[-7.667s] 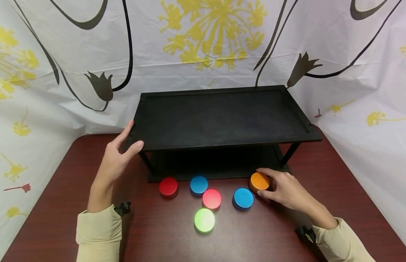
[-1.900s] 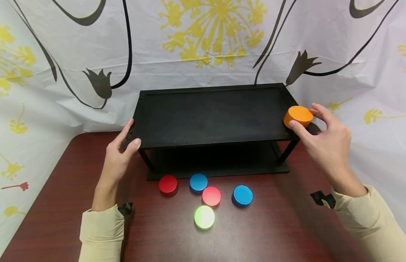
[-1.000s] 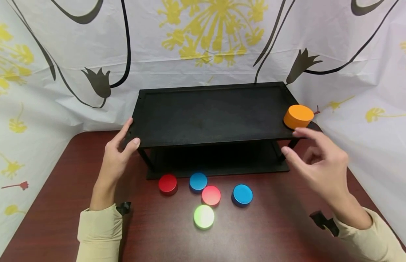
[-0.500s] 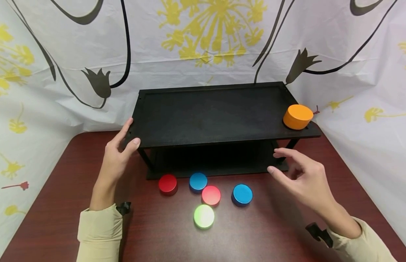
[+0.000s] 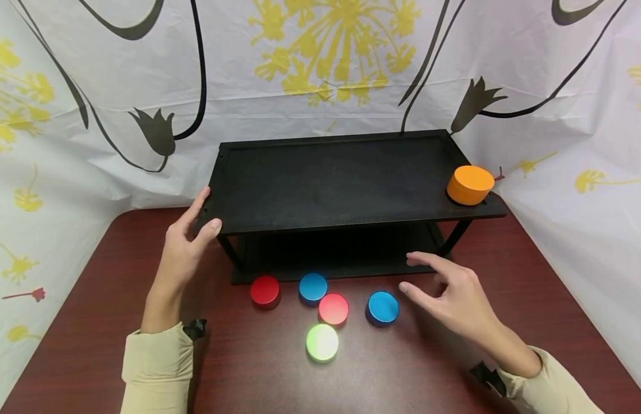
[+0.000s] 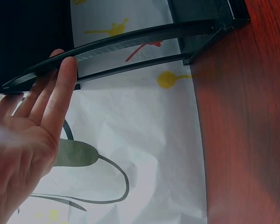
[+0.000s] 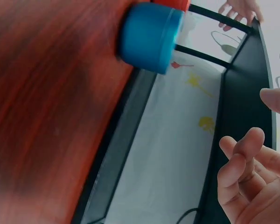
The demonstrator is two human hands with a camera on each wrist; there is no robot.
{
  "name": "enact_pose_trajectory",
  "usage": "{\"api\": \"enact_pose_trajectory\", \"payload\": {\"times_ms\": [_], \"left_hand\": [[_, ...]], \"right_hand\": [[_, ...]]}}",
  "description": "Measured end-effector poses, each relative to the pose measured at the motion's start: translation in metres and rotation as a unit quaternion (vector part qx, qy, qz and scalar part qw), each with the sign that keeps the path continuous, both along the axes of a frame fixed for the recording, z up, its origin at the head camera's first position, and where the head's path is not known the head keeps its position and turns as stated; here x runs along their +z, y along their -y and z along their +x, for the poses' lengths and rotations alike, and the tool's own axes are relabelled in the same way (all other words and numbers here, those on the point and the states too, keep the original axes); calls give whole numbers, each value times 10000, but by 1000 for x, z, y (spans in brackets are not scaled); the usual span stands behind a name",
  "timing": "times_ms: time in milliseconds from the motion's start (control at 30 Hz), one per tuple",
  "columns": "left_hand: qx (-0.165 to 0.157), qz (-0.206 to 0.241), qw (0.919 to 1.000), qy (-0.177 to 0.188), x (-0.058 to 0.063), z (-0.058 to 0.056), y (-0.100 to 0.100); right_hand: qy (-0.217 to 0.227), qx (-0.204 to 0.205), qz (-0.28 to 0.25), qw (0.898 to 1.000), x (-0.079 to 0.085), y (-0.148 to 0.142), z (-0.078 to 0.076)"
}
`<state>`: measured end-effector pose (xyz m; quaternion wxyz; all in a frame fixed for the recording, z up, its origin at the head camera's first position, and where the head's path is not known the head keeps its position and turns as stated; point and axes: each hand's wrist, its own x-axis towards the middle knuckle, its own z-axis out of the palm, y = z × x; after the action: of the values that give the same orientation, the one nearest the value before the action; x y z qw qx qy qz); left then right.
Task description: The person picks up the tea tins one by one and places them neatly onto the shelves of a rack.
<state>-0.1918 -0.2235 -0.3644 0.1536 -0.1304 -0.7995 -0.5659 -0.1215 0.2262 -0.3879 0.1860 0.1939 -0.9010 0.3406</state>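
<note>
A black two-tier shelf (image 5: 330, 184) stands on the table, and my left hand (image 5: 179, 247) rests at its left edge. In the left wrist view the straight fingers (image 6: 60, 100) lie against the shelf's side. My right hand (image 5: 457, 296) hovers over the table with thumb and fingers apart, holding nothing. Just left of its fingertips is a short blue cylinder (image 5: 382, 309), which appears larger in the right wrist view (image 7: 147, 37). A short orange cylinder (image 5: 470, 185) sits on the right end of the shelf's top.
In front of the shelf lie a red cylinder (image 5: 265, 292), another blue cylinder (image 5: 313, 288), a pinkish-red cylinder (image 5: 333, 309) and a light green cylinder (image 5: 322, 342). A patterned white cloth (image 5: 310, 121) hangs behind and at both sides of the dark red table (image 5: 268, 379).
My right hand set the orange cylinder on the shelf's top right and let go. It has since moved down and left towards the right-hand blue cylinder. My left hand stays put.
</note>
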Motion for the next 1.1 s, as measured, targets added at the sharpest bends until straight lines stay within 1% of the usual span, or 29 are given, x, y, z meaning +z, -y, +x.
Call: {"api": "enact_pose_trajectory", "payload": {"times_ms": [267, 467, 633, 767, 933, 1100], "left_hand": [[-50, 30, 10000, 26, -2, -1, 0], [-38, 6, 10000, 28, -2, -2, 0], [-52, -16, 10000, 30, -3, -2, -1], [-49, -10, 10000, 28, -3, -2, -1], [-29, 14, 10000, -29, -2, -1, -1], [-14, 81, 10000, 4, -3, 0, 0]], "right_hand": [[176, 117, 319, 9993, -13, 4, 0], [278, 440, 551, 9971, -23, 4, -1], [509, 661, 751, 9937, -30, 5, 0], [668, 763, 907, 9907, -33, 6, 1], [824, 917, 1098, 9863, -37, 9, 0], [931, 1083, 1213, 9823, -39, 11, 0]]}}
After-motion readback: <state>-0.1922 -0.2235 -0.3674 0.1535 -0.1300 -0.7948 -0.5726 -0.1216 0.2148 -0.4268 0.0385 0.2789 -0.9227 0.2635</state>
